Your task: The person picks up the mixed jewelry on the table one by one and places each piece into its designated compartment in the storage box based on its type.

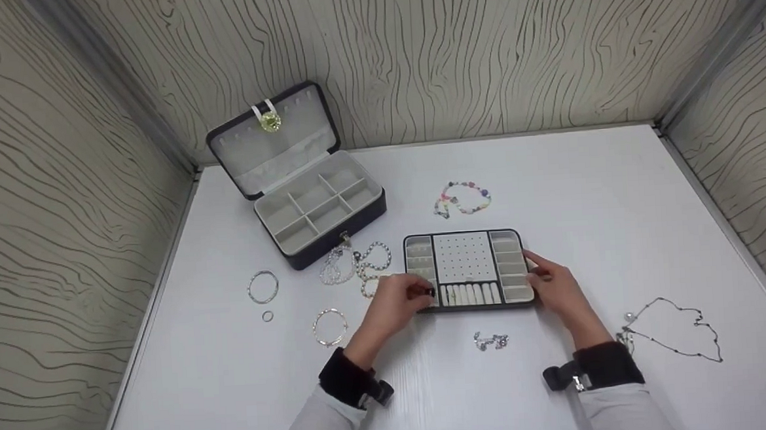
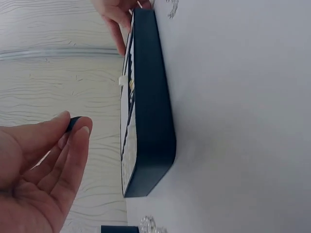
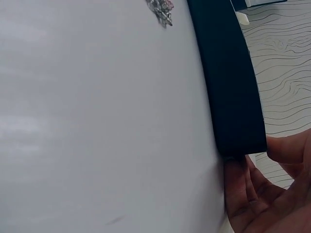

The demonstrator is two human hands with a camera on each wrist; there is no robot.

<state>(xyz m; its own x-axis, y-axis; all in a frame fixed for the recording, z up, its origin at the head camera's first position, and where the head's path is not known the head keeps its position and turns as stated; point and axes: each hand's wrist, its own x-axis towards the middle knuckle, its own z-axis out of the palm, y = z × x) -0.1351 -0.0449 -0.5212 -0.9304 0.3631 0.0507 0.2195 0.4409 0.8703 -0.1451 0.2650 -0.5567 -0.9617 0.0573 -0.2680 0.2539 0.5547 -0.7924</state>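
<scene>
A shallow dark-blue jewelry tray [image 1: 465, 256] with small compartments, a pegboard-like panel and ring rolls lies on the table. My right hand [image 1: 556, 288] grips its right end; in the right wrist view the thumb sits at the upper edge and the fingers [image 3: 237, 187] at the lower corner. Over the tray's left front corner, my left hand [image 1: 394, 304] pinches a small dark piece [image 2: 73, 123] between thumb and fingertip. That piece is mostly covered by the fingers, and its kind cannot be made out. Gold-coloured rings [image 2: 131, 86] sit in the ring rolls.
An open jewelry box [image 1: 320, 205] with divided compartments stands at the back left. Bead strands [image 1: 339, 270] lie before it, with bangles [image 1: 263, 287] further left. A colourful bead bracelet [image 1: 464, 197] lies behind the tray, a silvery bracelet [image 1: 491, 341] in front, a necklace [image 1: 682, 353] at right.
</scene>
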